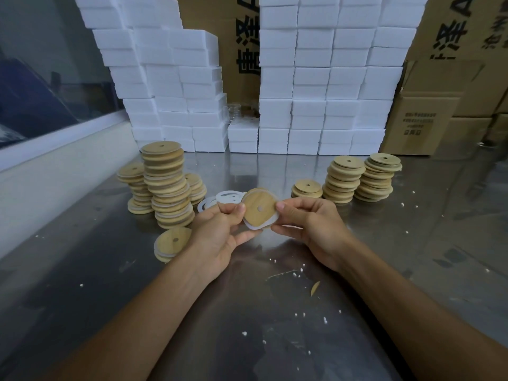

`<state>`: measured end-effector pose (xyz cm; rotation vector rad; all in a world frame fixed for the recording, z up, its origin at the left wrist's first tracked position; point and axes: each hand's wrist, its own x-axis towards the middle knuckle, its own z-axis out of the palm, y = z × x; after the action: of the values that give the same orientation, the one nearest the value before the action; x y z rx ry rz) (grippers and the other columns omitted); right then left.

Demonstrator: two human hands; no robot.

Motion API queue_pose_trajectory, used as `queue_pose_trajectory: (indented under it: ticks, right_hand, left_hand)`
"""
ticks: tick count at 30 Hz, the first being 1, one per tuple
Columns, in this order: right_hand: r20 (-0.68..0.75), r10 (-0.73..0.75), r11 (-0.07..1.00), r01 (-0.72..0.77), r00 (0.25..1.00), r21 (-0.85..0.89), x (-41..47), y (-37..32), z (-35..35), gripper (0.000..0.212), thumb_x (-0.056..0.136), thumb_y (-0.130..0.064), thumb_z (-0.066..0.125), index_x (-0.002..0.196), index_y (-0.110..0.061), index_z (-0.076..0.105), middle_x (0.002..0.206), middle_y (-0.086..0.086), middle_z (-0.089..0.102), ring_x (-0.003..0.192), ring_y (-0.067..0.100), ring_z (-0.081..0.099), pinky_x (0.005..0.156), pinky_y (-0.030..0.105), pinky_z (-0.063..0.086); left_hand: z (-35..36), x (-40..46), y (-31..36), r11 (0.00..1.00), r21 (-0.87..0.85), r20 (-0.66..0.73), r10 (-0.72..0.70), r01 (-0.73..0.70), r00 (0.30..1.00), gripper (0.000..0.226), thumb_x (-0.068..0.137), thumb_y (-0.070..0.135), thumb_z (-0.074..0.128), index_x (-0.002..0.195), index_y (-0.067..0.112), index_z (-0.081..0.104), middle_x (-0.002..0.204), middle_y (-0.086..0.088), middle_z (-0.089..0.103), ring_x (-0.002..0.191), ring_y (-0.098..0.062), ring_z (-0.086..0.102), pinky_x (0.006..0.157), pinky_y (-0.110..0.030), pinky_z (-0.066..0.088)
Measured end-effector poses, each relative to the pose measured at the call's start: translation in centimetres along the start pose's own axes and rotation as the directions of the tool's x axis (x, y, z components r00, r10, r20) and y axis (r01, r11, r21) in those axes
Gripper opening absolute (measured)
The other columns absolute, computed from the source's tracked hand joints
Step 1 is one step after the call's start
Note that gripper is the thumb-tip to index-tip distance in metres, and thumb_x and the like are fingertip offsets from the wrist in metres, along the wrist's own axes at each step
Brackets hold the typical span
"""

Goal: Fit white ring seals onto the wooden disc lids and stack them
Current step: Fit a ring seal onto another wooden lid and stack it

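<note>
Both hands, left and right, pinch 1 wooden disc lid, its white ring seal half-seated; uneven stretching could pop it off.

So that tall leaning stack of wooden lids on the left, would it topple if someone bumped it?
Probably, yes. The tall stack is the highest on the steel table and its lids sit visibly offset, so it already leans. White seals between the discs look soft, likely making layers a bit slippery or springy. A gentle nudge low down might shift it; one near the top would likely spill it.
</note>
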<state>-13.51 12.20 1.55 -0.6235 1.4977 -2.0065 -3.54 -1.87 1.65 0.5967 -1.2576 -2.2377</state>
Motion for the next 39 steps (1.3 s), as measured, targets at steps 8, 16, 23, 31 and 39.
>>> queue_pose_trajectory:
  ticks: [8,16,23,31,39]
  right_hand:
    - [-0.032,-0.020,1.000,0.020,0.999,-0.002,-0.1,0.4,0.8,0.015,0.084,-0.009,0.073,0.089,0.004,0.071,0.084,0.018,0.075,0.078,0.022,0.074,0.067,0.028,0.059]
    - [-0.060,0.013,1.000,-0.013,0.998,0.015,-0.2,0.5,1.2,0.018,0.084,-0.008,0.074,0.095,0.005,0.068,0.083,0.017,0.075,0.076,0.020,0.073,0.067,0.029,0.060]
    - [-0.088,-0.151,0.982,0.140,0.985,-0.123,-0.1,0.4,0.7,0.001,0.088,-0.002,0.068,0.088,-0.002,0.069,0.072,0.004,0.074,0.068,0.011,0.070,0.067,0.026,0.061]
    - [-0.040,-0.099,0.992,0.095,0.994,-0.081,-0.2,0.5,0.8,0.015,0.088,-0.013,0.069,0.087,0.002,0.069,0.078,0.013,0.074,0.074,0.018,0.071,0.072,0.027,0.060]
    - [-0.066,-0.094,0.993,0.089,0.993,-0.078,-0.1,0.0,0.5,0.011,0.086,0.000,0.068,0.085,0.011,0.067,0.074,0.018,0.072,0.068,0.021,0.071,0.069,0.030,0.062]
  left_hand:
    - [0.3,-0.2,0.4,0.997,-0.068,-0.063,0.017,-0.022,0.998,0.007,0.091,-0.006,0.056,0.085,-0.002,0.056,0.101,-0.023,0.069,0.090,-0.031,0.071,0.070,-0.042,0.061]
    - [0.3,-0.3,0.1,0.997,-0.008,-0.051,0.076,-0.077,0.996,0.014,0.091,-0.005,0.057,0.080,0.001,0.055,0.101,-0.022,0.069,0.088,-0.029,0.072,0.075,-0.041,0.061]
    - [-0.1,-0.5,-0.1,0.828,0.452,0.094,0.324,-0.331,0.941,0.024,0.082,-0.001,0.072,0.079,0.010,0.051,0.079,-0.002,0.073,0.073,-0.019,0.074,0.058,-0.038,0.061]
    - [0.0,-0.6,0.3,0.932,0.265,0.044,0.243,-0.246,0.969,0.020,0.083,-0.006,0.069,0.093,0.009,0.061,0.092,-0.013,0.072,0.083,-0.026,0.073,0.062,-0.034,0.060]
    - [0.1,-0.7,0.3,0.978,0.169,0.042,0.120,-0.126,0.992,0.011,0.086,-0.001,0.065,0.094,0.005,0.061,0.105,-0.021,0.070,0.092,-0.031,0.072,0.066,-0.037,0.061]
